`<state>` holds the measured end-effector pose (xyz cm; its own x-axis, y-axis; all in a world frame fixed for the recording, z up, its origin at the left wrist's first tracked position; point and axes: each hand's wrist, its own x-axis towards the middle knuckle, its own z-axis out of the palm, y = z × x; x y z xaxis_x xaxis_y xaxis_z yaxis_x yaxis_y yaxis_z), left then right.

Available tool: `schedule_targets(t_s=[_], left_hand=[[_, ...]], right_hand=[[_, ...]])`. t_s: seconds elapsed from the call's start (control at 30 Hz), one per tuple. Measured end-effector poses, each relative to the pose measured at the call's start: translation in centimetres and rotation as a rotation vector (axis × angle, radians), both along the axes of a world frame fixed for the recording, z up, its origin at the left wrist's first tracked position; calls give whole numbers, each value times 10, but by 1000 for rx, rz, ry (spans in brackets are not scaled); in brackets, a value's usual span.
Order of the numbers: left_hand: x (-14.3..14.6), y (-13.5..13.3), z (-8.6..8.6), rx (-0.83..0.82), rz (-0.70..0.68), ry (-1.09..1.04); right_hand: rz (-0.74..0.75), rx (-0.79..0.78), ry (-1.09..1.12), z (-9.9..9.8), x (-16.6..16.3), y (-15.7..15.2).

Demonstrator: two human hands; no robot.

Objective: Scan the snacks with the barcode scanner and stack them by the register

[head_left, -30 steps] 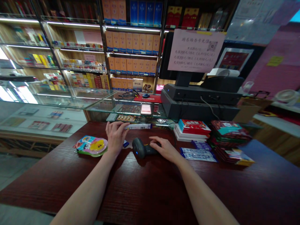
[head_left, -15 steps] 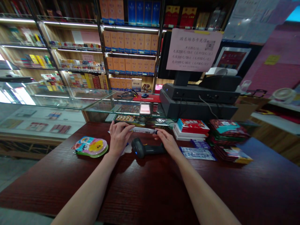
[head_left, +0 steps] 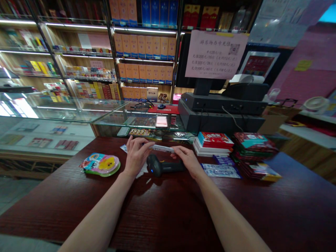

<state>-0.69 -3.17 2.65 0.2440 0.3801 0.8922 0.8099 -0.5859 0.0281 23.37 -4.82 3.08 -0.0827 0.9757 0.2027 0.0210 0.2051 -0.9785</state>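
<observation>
Both my hands hold a long thin white packet just above a dark wooden counter. My left hand pinches its left end and my right hand pinches its right end, fingers closed on it. Directly below the packet lies a black handheld barcode scanner with a small blue light, its head pointing left. A small blue and white wrapper lies on the counter by my left hand.
A round colourful toy pack lies at the left. Blue and white packets and stacks of red and dark snack packs sit at the right. Behind them stand a black cash register, a glass display case and stocked shelves.
My right hand left the scanner and rose to take the right end of the packet. My left hand lifted the packet off the counter and brought it over the scanner.
</observation>
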Motion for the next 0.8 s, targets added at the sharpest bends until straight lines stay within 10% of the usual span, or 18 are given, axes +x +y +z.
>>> schedule_targets(t_s=[0.8], left_hand=[[-13,6,-2,-162,-39,16]], right_hand=[[2,365,-362,8,14,-4]])
